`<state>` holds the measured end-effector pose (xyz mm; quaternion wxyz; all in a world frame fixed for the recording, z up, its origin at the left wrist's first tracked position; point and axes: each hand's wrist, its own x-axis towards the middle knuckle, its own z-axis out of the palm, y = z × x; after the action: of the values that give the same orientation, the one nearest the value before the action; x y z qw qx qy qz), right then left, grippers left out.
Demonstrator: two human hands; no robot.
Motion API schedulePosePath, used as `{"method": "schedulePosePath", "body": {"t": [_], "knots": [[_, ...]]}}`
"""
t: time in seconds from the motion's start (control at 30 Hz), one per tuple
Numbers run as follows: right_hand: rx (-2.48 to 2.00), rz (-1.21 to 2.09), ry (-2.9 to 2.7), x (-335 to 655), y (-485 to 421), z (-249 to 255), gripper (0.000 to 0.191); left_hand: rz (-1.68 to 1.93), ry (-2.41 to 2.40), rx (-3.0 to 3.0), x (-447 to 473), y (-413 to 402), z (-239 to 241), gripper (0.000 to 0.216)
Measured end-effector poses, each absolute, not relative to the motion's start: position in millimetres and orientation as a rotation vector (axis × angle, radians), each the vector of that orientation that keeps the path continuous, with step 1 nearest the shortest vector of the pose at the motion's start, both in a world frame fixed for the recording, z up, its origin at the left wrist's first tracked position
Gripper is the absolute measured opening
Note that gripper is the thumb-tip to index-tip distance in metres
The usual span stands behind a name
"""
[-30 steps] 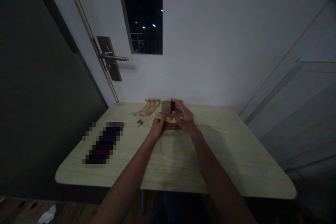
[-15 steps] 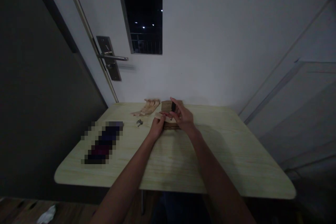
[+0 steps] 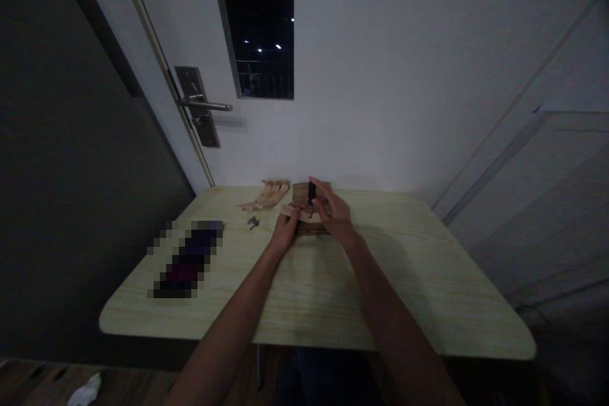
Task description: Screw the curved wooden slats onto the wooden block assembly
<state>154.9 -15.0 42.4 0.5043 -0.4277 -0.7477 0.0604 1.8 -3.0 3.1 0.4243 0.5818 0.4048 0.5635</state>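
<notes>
We have a table (image 3: 314, 298) with a smooth, pale yellow top, streaked with wood-like grain and rounded at its two near corners. Close to the middle of its far edge lies a brown block (image 3: 300, 193), flat, straight-sided and wooden in look. Over it runs a pale strip (image 3: 287, 210), light as bare wood, its left end showing past our left hand (image 3: 285, 229). That hand is nearly closed, with the thumb on top, and pinches the strip near this end.

Our right hand (image 3: 337, 216) is half curled, its thumb and fingers around a stubby black handle (image 3: 311, 193), which stands roughly upright above the strip. A small, dull metallic piece (image 3: 311, 212) shows below the handle; whether the two are joined we cannot tell. Something reddish beside the left fingertips is too small to make out.

Left of the block, near the far edge, sit pale curved pieces (image 3: 272, 192), rib-like at the back and flatter towards the front. Just nearer us is a little heap of grey metal bits (image 3: 254, 222), thin and jumbled. Along the table's left edge lies a dark, long object (image 3: 188, 260), blurred into squares.
</notes>
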Motion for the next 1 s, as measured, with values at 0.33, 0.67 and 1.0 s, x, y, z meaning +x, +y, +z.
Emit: {"method": "schedulePosePath", "body": {"t": [0.33, 0.67, 1.0], "knots": [[-1.045, 0.133, -1.775, 150.7, -18.2, 45.3, 0.043, 1.416, 0.983, 1.452, 1.5, -1.8, 1.0, 0.033], [-1.125, 0.144, -1.753, 150.9, -17.3, 43.1, 0.045, 1.415, 0.973, 1.439, 2.9, -0.9, 2.1, 0.031], [-1.028, 0.21, -1.745, 151.8, -19.9, 45.4, 0.044, 1.411, 1.033, 1.43, 2.4, -3.2, 4.3, 0.03]]}}
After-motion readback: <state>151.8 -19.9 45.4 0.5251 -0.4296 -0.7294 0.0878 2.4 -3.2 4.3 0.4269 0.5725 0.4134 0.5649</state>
